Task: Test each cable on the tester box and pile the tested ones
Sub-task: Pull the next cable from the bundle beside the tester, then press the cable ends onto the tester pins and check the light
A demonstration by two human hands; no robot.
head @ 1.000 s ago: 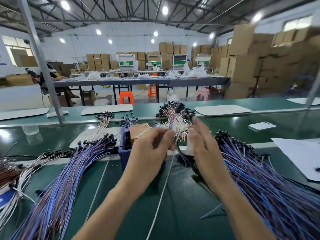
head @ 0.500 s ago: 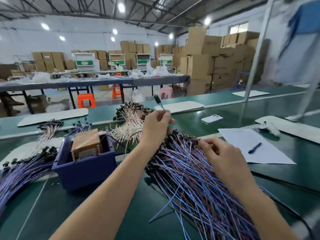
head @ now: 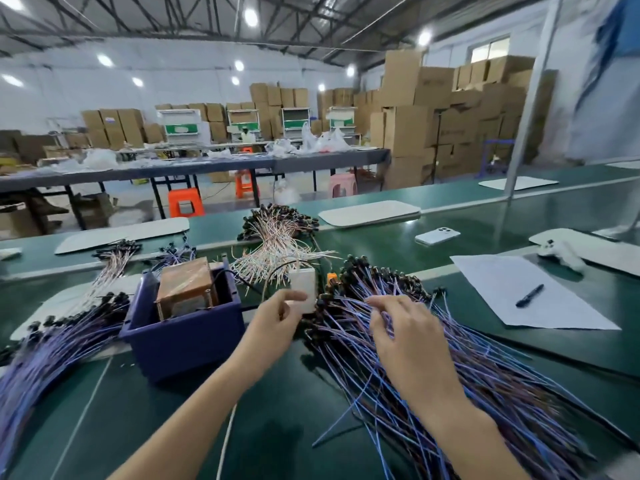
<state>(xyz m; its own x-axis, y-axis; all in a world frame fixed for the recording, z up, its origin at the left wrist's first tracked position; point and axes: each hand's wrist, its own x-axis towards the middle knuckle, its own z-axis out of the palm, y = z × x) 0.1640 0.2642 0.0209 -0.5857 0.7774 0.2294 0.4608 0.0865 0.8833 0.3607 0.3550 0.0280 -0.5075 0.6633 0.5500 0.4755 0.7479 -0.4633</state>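
A small white tester box (head: pixel 304 286) stands upright at the middle of the green bench. My left hand (head: pixel 277 322) is pinched right at its lower left edge, with a thin cable rising from the fingers. My right hand (head: pixel 403 329) rests with spread, curled fingers on top of a large pile of blue and purple cables (head: pixel 478 382) at the right. Nothing is gripped in it. Another pile of blue cables (head: pixel 52 351) lies at the left.
A dark blue bin (head: pixel 187 336) holding a brown box sits left of the tester. A heap of pale pink cables (head: pixel 277 237) lies behind it. A phone (head: pixel 437 235) and a paper sheet (head: pixel 512 289) with a pen (head: pixel 530 295) are to the right.
My left hand has come down from holding a cable up in the air to the tester box. My right hand stays on the right pile. My view turned right earlier.
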